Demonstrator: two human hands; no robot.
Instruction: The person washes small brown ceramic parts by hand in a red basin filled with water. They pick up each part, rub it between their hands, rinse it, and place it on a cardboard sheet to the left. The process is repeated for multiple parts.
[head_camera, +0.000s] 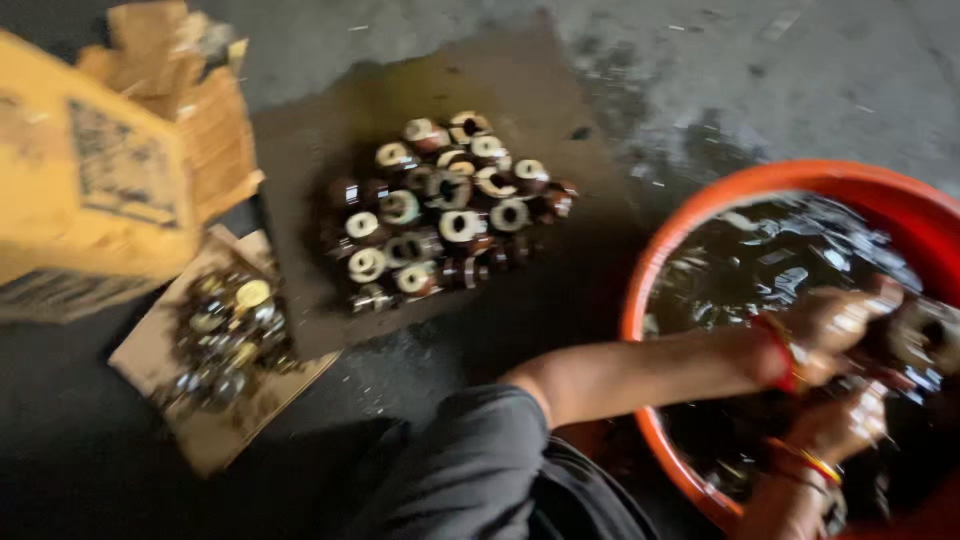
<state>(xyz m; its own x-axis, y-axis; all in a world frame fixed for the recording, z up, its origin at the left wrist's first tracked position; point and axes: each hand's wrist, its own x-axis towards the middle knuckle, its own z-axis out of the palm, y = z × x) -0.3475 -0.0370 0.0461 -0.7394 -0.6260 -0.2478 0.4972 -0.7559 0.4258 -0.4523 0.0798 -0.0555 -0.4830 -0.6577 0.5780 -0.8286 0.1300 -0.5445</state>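
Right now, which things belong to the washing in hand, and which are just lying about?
In hand:
left hand and right hand in the dark liquid
orange tub
round part at the left hand
washed rings on the dark board

Lying about:
yellow carton
small metal parts on cardboard

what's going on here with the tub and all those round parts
A person crouches over a red tub of dark liquid, both hands in it. The left hand and right hand are closed around a round part at the surface. On the wet floor lies a dark mat with a pile of ring-shaped parts, and a cardboard sheet with smaller metal pieces.
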